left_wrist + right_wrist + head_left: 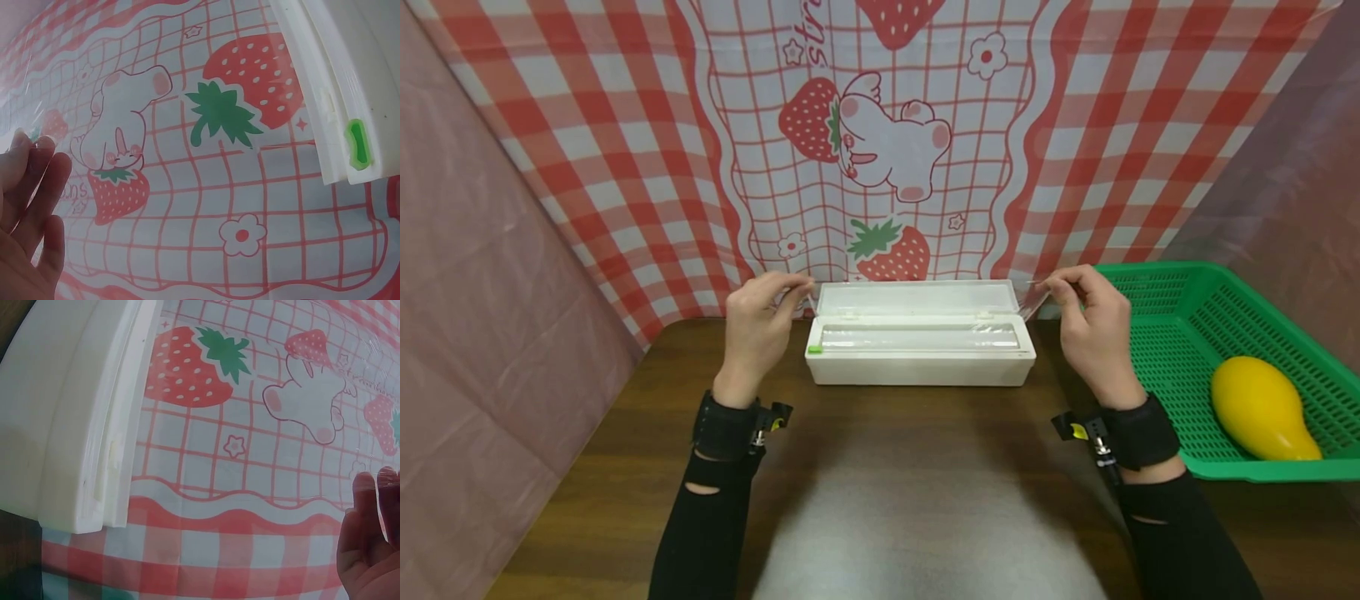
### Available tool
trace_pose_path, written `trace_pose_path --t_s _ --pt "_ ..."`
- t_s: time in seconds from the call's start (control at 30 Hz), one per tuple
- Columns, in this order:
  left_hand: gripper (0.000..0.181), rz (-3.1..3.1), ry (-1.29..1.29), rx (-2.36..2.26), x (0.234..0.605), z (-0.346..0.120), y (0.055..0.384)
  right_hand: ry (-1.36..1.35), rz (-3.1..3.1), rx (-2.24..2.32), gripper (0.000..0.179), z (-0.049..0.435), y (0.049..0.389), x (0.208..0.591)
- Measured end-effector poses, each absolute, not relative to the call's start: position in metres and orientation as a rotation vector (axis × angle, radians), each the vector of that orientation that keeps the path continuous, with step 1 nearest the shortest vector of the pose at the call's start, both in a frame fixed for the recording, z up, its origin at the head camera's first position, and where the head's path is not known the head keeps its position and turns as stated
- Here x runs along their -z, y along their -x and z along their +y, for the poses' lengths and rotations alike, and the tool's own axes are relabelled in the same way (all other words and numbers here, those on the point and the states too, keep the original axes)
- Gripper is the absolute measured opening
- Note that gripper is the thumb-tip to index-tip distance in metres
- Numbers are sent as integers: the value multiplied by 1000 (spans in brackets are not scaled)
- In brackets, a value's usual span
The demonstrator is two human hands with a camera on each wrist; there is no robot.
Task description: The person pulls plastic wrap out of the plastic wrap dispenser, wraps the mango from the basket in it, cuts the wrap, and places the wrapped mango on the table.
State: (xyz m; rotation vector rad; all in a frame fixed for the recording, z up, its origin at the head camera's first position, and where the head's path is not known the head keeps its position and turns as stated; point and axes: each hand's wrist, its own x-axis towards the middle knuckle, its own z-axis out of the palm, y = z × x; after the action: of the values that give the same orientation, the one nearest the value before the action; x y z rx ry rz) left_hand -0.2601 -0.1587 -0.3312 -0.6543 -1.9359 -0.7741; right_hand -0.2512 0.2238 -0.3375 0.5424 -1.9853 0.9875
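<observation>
A white cling film dispenser box (922,372) with a small green slider (358,144) stands at the back of the table, its lid (916,297) raised. Clear cling film (1034,300) stretches between both hands, just behind the lid. My left hand (758,329) pinches one corner of the film between thumb and fingers, left of the box. At the other side my right hand (1093,329) pinches the opposite corner. In the right wrist view, the fingers (364,500) show against the thin film at the right edge.
To the right sits a green plastic basket (1255,469) with a yellow mango-shaped fruit (1262,408) inside. Behind the box hangs a red-and-white checked cloth (1075,125) with strawberry prints. The brown wooden table (917,500) reaches toward me.
</observation>
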Motion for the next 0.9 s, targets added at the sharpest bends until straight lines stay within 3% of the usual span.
trace_pose_path --t_s 0.4,0.63,0.9 --pt "11 -1818 730 923 326 -158 257 -538 -1951 -1104 12 222 247 335" --pt "8 -1796 741 935 298 -144 227 -526 -1959 -1227 17 215 233 325" --pt "10 -1887 794 1071 294 -149 220 -510 -1989 -1371 21 222 236 329"
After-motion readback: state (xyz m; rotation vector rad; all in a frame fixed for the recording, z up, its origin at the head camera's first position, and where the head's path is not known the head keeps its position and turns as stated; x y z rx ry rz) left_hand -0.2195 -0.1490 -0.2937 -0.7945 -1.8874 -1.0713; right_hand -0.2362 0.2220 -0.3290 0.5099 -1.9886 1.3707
